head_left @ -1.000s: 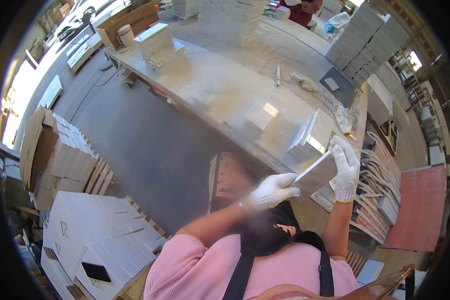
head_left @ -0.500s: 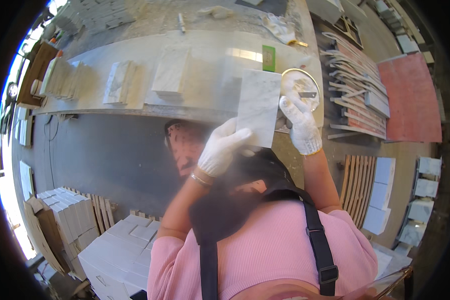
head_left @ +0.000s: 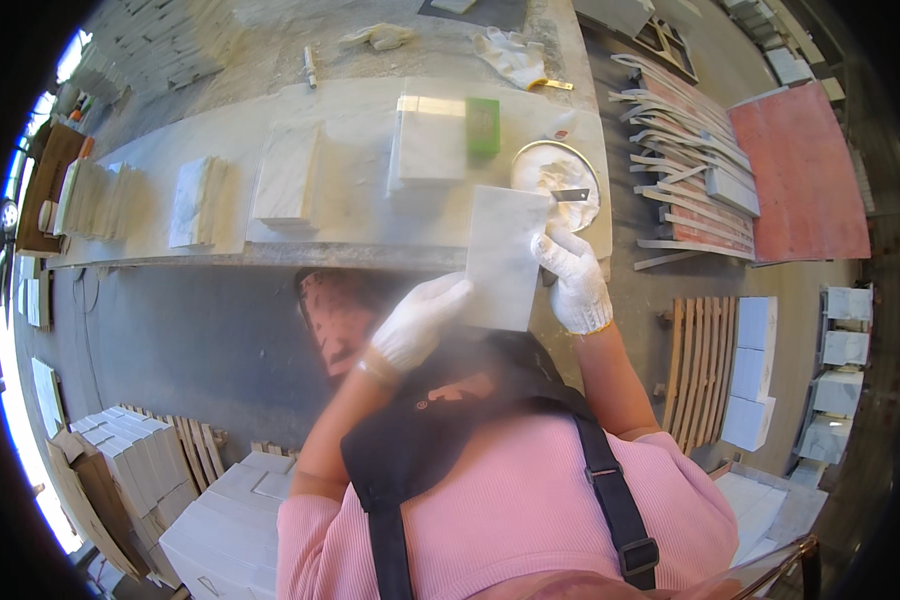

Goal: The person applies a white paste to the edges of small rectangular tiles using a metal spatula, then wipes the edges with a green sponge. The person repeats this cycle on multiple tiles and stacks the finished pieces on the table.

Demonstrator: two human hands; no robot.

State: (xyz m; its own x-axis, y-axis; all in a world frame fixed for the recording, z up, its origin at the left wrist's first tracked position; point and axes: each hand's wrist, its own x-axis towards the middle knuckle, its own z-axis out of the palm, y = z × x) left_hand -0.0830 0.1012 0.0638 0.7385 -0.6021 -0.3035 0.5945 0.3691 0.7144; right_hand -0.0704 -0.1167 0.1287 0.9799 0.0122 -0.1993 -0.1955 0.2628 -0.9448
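Grey-white tile (head_left: 506,262); green block (head_left: 483,127); pink shirt (head_left: 505,500)

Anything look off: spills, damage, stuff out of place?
The pale strips right of the table lie jumbled and overlapping, some jutting out, unlike the ordered tile stacks. A crumpled glove lies loose near the table's right edge. No clear damage on the held slab.

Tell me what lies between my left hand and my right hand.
A tile, as the head view shows: the left hand is at its left edge, the right hand at its right.
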